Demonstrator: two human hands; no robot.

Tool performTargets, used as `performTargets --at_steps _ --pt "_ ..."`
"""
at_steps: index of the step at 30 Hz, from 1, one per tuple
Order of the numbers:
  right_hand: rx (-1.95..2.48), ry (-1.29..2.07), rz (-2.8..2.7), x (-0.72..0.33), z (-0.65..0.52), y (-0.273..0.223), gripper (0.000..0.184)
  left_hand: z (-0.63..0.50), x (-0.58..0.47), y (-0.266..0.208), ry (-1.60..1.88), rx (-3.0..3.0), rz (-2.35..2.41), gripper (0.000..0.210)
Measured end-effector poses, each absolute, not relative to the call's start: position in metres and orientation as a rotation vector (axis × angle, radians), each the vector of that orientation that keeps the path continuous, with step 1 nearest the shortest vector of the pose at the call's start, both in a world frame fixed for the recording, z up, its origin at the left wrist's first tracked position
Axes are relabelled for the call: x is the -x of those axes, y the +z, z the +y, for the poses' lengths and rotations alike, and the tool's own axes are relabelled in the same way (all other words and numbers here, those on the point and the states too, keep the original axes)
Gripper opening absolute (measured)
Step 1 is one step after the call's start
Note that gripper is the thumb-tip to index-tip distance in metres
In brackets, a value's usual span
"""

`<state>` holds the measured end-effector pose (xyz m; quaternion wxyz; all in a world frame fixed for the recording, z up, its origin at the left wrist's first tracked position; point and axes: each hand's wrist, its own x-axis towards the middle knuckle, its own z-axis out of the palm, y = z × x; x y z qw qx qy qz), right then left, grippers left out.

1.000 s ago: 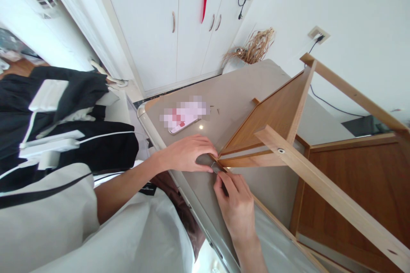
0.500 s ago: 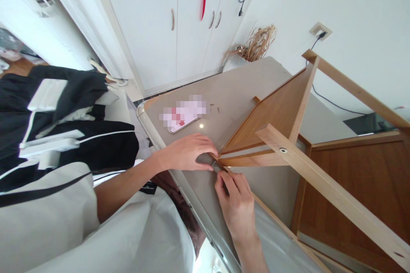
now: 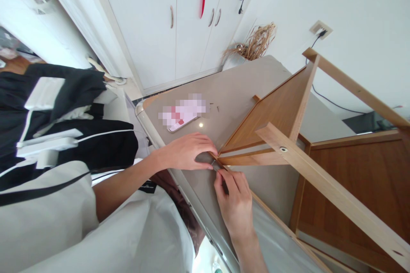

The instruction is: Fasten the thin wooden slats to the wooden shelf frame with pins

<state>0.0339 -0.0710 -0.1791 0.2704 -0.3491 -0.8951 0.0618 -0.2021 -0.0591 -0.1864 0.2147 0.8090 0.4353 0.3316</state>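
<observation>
My left hand (image 3: 187,151) rests at the near corner of a wooden frame (image 3: 256,158), fingers curved over the wood and thumb below, gripping that corner. Close beside it, my right hand (image 3: 235,198) is closed in a pinch at the same corner. A thin metal piece (image 3: 214,163), perhaps a hex key, shows between the two hands; its far end is hidden by my right fingers. The frame stands on its side on the table, with a slanted wooden panel (image 3: 272,106) and a loose-ended bar (image 3: 320,175) with a metal-ringed hole.
On the grey-beige table (image 3: 243,81) lie a phone (image 3: 185,115), blurred out, and a few small screws (image 3: 218,108). A second brown panel (image 3: 355,187) fills the right side. White cabinets (image 3: 137,25) stand behind; black cloth and a white power strip (image 3: 48,145) are at left.
Both hands stay at the frame's corner. My right fingers shift very slightly, and the view tilts a little.
</observation>
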Motion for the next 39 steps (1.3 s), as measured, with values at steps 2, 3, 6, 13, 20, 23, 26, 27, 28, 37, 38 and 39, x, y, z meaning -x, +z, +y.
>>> performTargets --at_steps 2,3,6,13,20,23,26,27,28,37,38,39 --pt "0.942 0.168 -2.409 -0.0336 -0.0713 -0.1794 0.012 -0.0591 0.2022 -0.1863 0.918 -2.242 1.208 0.028" --pt "0.943 0.168 -2.405 -0.0335 -0.0715 -0.1794 0.012 -0.0591 0.2023 -0.1863 0.914 -2.245 1.206 0.028" --pt "0.948 0.167 -2.394 -0.0330 -0.0720 -0.1791 0.012 -0.0589 0.2026 -0.1868 0.892 -2.250 1.207 0.030" --pt "0.949 0.159 -2.392 -0.0328 -0.0714 -0.1782 0.012 -0.0589 0.2024 -0.1889 0.903 -2.243 1.215 0.030" --pt "0.971 0.174 -2.358 -0.0319 -0.0715 -0.1771 0.012 -0.0593 0.2020 -0.1865 0.911 -2.242 1.220 0.029" --pt "1.005 0.188 -2.341 -0.0315 -0.0715 -0.1767 0.012 -0.0591 0.2020 -0.1859 0.892 -2.243 1.222 0.029" --pt "1.020 0.195 -2.345 -0.0319 -0.0715 -0.1766 0.010 -0.0593 0.2023 -0.1866 0.866 -2.245 1.231 0.030" --pt "1.022 0.195 -2.350 -0.0322 -0.0715 -0.1767 0.009 -0.0593 0.2024 -0.1869 0.864 -2.248 1.230 0.031" --pt "1.024 0.194 -2.357 -0.0326 -0.0715 -0.1769 0.009 -0.0594 0.2025 -0.1873 0.863 -2.250 1.230 0.031" --pt "0.998 0.142 -2.410 -0.0334 -0.0710 -0.1786 0.007 -0.0593 0.2018 -0.1883 0.908 -2.267 1.227 0.030" --pt "0.994 0.140 -2.406 -0.0331 -0.0710 -0.1782 0.007 -0.0594 0.2017 -0.1885 0.909 -2.270 1.226 0.030" --pt "0.989 0.140 -2.403 -0.0327 -0.0710 -0.1778 0.008 -0.0595 0.2016 -0.1886 0.907 -2.273 1.226 0.030"
